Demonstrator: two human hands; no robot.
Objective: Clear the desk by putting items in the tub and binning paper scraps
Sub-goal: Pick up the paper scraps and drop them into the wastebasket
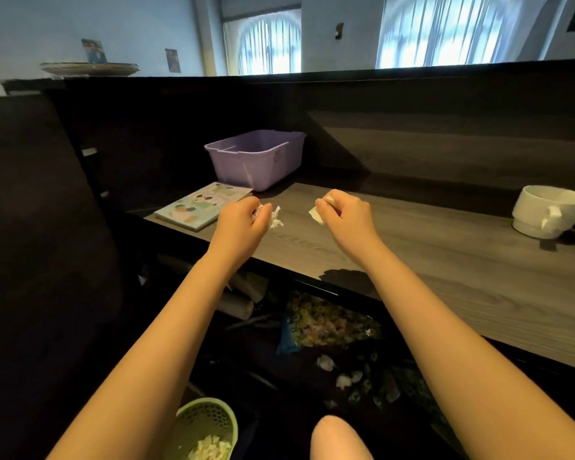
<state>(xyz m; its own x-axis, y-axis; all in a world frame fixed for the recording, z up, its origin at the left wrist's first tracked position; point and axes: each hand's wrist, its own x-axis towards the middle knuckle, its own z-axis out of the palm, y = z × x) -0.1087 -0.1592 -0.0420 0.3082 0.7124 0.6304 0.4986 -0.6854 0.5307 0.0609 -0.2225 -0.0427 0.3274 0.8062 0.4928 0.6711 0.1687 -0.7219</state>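
Observation:
Both my hands reach over the grey wooden desk (445, 260). My left hand (243, 217) is closed around a crumpled white paper scrap (274, 217) that sticks out to its right. My right hand (346, 214) pinches another white paper scrap (316, 214) at its fingertips. A purple tub (256, 157) stands at the back of the desk, beyond my left hand. A pastel illustrated booklet (201, 204) lies flat just left of my left hand. A white mug (548, 210) stands at the far right of the desk. A green mesh bin (206, 426) with paper scraps in it sits on the floor by my left forearm.
A dark partition wall rises behind the desk and a dark panel closes off the left side. Below the desk edge lie a bag of coloured pieces (329, 323), loose white scraps (342, 380) and grey rolls (243, 293). My knee (339, 439) shows at the bottom.

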